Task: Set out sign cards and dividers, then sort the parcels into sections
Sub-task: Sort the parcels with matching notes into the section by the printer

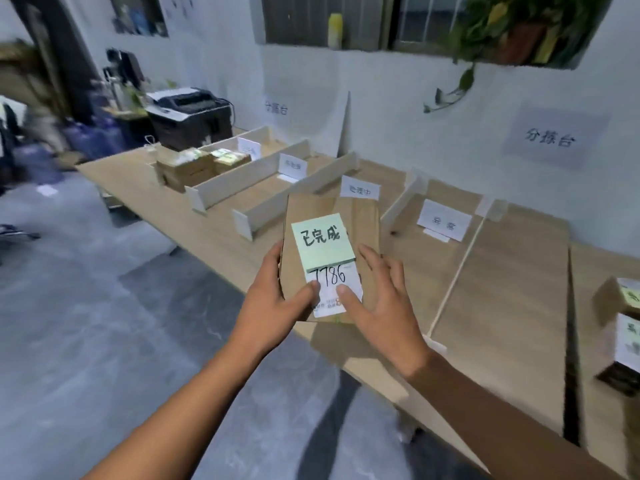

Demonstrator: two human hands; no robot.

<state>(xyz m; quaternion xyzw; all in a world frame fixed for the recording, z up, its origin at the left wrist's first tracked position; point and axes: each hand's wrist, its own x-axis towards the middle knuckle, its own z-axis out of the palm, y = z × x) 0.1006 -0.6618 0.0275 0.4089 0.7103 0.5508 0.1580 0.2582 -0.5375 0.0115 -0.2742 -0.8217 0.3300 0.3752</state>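
A brown cardboard parcel (360, 223) hangs above the table's front edge, held from both sides. It carries a green sticky note and a white label reading 7786. My left hand (273, 299) grips its left side with the thumb on the label. My right hand (381, 299) grips its right side, thumb on the label too. White dividers (263, 216) split the wooden table (502, 289) into sections. White sign cards (445, 220) (360, 188) (292, 166) (249, 148) stand at the back of the sections. Sorted parcels (194, 166) sit in the far left section.
Another parcel (620, 327) with labels sits at the right edge of the table. A printer (190, 116) stands at the table's far left end. Paper signs hang on the white wall behind. Grey floor lies to the left.
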